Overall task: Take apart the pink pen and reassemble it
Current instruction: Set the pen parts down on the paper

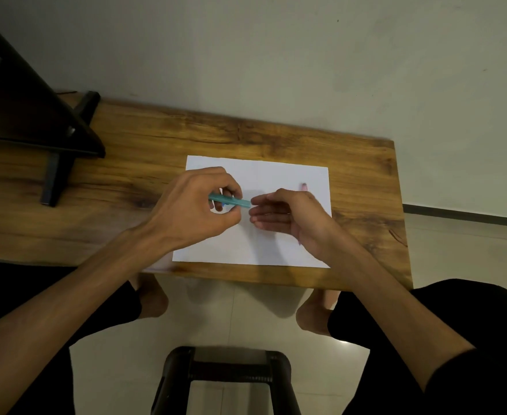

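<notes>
My left hand [197,209] grips a teal pen [235,201] over the white paper sheet [276,175], the pen lying level with its tip pointing right. My right hand [288,217] hovers just right of that tip, fingers fairly straight and pointing left, holding nothing I can see. A pink pen [303,187] lies on the paper behind my right hand; only its far end shows, plus a sliver near my wrist.
The paper lies on a wooden table [126,181] whose near edge runs across the view. A dark stand [57,163] sits at the table's left. A black stool [225,372] stands on the tiled floor between my knees.
</notes>
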